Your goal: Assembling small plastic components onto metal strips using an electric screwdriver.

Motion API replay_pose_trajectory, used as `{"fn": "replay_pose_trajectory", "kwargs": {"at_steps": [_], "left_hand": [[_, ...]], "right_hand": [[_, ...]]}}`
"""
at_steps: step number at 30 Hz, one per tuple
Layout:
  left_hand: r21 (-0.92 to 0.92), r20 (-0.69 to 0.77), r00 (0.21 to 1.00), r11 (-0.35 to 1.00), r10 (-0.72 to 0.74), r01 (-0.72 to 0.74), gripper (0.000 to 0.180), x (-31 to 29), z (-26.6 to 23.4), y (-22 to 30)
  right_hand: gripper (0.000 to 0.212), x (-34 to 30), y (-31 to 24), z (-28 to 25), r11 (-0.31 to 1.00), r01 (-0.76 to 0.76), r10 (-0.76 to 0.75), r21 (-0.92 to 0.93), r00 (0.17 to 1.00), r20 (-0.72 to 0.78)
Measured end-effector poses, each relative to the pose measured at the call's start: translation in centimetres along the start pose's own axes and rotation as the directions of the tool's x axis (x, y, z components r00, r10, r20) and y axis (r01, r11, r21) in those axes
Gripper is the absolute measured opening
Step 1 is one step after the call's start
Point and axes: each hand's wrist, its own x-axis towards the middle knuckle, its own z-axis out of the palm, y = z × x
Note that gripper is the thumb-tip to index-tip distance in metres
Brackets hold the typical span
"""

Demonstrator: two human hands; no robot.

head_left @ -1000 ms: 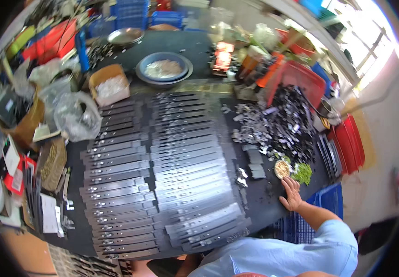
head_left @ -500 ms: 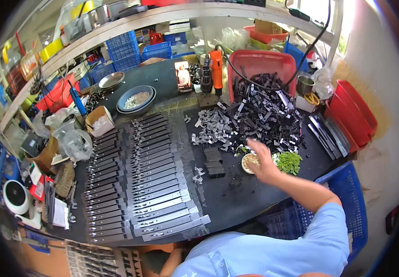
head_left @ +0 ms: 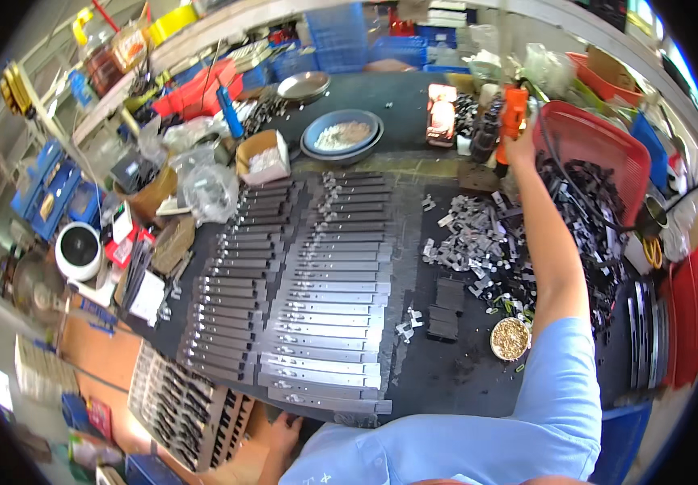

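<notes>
At the back right of the bench, my right hand is wrapped round the lower part of an orange electric screwdriver, which stands upright beside a dark one. My left hand is low by the bench's front edge; its fingers are too small and partly hidden to read. Two columns of flat metal strips, with small fittings at their left ends, cover the middle of the bench. A round dish of small brass-coloured pieces sits close to my right sleeve. Small grey clips lie heaped left of my forearm.
A red basket spills black parts onto the bench at right. Stacked blue bowls of white pieces and a small carton stand toward the back. A lit phone leans near the screwdrivers. Black blocks lie stacked mid-right.
My right hand has moved from beside the dish up to the orange screwdriver and taken hold of it. The view has swung left, and my left hand shows more at the front edge.
</notes>
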Motion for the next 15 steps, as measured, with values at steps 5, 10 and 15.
{"fn": "replay_pose_trajectory", "kwargs": {"at_steps": [5, 10, 15], "left_hand": [[-0.062, -0.071, 0.996, 0.996, 0.060, -0.064, 0.032, -1.5, 0.0, -2.5], [0.038, -0.008, 0.993, 0.993, 0.114, -0.114, 0.034, -1.7, -0.7, 0.4], [0.050, 0.043, 0.974, 0.973, 0.223, -0.225, 0.035, -1.9, 0.2, -3.4]], "right_hand": [[0.056, 0.4, -0.4, 2.3, 0.999, 0.004, -0.009, 0.040, 0.994, 0.112], [0.048, -0.8, -0.4, 1.0, 0.982, 0.154, -0.146, 0.110, 0.986, -0.078], [0.048, -1.8, -2.4, -2.1, 0.937, 0.316, -0.276, 0.151, 0.931, -0.239]]}}
